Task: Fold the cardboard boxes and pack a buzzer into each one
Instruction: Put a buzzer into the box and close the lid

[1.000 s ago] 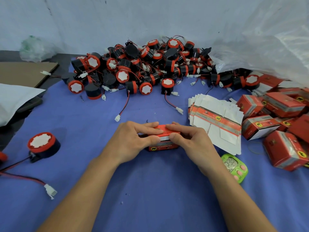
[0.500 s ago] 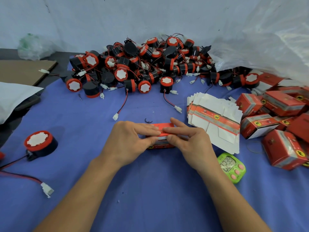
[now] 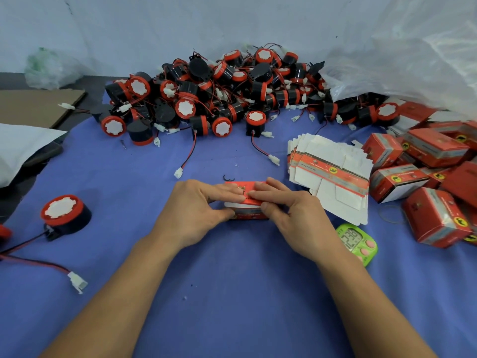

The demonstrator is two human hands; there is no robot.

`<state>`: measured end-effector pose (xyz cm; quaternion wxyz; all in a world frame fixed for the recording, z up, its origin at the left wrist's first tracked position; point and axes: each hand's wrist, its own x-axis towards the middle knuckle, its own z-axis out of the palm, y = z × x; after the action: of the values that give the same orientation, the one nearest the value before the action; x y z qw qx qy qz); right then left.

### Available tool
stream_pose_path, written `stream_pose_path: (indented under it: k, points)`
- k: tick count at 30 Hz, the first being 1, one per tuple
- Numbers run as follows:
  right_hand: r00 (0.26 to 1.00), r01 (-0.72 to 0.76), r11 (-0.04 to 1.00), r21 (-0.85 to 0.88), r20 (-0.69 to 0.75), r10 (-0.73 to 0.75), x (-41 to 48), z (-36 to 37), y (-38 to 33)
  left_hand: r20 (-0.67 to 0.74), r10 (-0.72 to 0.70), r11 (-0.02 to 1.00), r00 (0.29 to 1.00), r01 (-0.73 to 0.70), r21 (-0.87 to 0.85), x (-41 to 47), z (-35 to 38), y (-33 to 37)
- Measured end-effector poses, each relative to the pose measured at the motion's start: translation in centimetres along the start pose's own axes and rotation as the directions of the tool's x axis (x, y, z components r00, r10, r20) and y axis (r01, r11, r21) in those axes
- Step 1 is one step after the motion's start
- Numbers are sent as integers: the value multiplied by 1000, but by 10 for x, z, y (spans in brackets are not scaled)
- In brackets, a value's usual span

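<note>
Red cardboard box [image 3: 246,202] sits on the blue cloth [image 3: 232,293] at centre, just in front of the person, w/ both hands on it. The left hand [image 3: 196,210] has fingers laid over the top and thumb against the near side. The right hand [image 3: 296,215] does the same from the other end, so each pinches the box btwn fingers and thumb, w/ fingertips nearly meeting on the red top flap. Looks like the closing step, i.e. the top flap being pressed down or tucked. Can't tell if a buzzer is inside, as the box is mostly covered. Done so far, judging by what lies about: a heap of closed boxes [image 3: 423,177] at the right edge, several visible, some running under the clear plastic bag [image 3: 400,60]. Left to do: lots, so prob. early-to-mid in the job, w/ this box nearly finished. A stack of flat boxes [image 3: 330,182] lies fanned just right of the hands. The pile of buzzers [image 3: 219,99] at the back is big: black-and-red bodies w/ red/black leads and white plugs, all tangled. One loose buzzer [image 3: 64,215] stands well apart at the left, white face up, poss. next in line. A green timer [image 3: 358,241] lies beside the right wrist, partly hidden by it.
</note>
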<state>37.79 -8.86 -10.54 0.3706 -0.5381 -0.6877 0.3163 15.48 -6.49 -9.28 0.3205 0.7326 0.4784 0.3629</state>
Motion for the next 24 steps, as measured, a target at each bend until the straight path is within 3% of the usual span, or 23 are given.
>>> stream_pose_path:
  k: [4, 11, 13, 16, 18, 22, 24]
  points:
    - [1000, -9, 1000, -7, -11, 9, -3, 2, -3, -86, 63, 997, 994, -58, 59, -10, 12, 0]
    - [997, -29, 999, -20, -78, 28, -3, 10, -5, -149, 292, 901, 945, -220, 373, -18, 27, -2]
    - [996, -38, 999, -6, -85, 38, -3, 13, -6, -191, 186, 961, 964, -137, 242, -20, 26, 0]
    - [993, -71, 988, 138, -81, 82, -1, 13, -7, -265, -125, 989, 956, 99, -109, -17, 25, 5]
    - [989, -104, 969, 224, -75, 124, 0, 12, -8, -243, -224, 971, 944, 197, -133, -11, 28, 5]
    - [946, -135, 960, 247, -255, 199, 0, 16, -12, -92, -259, 965, 961, 254, -65, -2, 31, 6]
    - [953, -178, 942, 283, -190, 237, -2, 12, -9, -111, -188, 979, 976, 177, -106, -1, 25, 3]
